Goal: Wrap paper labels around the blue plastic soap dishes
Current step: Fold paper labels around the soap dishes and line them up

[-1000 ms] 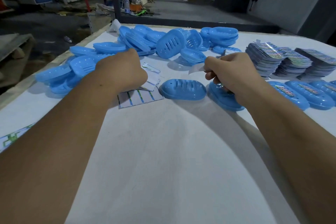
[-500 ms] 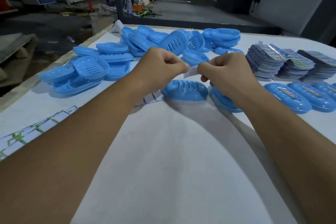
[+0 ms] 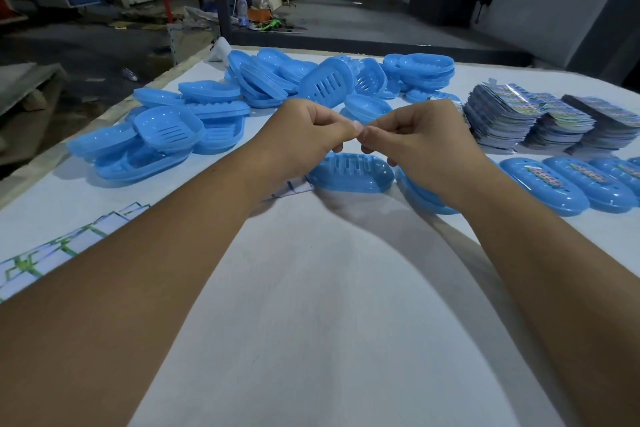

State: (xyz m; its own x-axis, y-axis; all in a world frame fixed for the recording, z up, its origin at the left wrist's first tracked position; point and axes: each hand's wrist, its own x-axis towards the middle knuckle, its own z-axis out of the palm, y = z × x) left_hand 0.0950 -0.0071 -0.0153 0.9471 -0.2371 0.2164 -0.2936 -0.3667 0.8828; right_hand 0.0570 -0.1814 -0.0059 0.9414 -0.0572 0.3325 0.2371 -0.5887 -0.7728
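Note:
My left hand and my right hand meet fingertip to fingertip above the table, pinching a small white strip that barely shows between them. Directly below lies an upside-down slotted blue soap dish. A second blue dish sits partly hidden under my right wrist. To the right, blue dishes with labels on them lie in a row. Stacks of shiny paper labels stand behind that row.
Loose blue dishes are heaped at the back and at the left of the white table. A small lined sheet pokes out under my left wrist. A printed sheet lies near the left edge, with the floor beyond.
My left hand has left the lined sheet and come up to my right hand. The fingertips have closed together on the white strip, which now shows much less.

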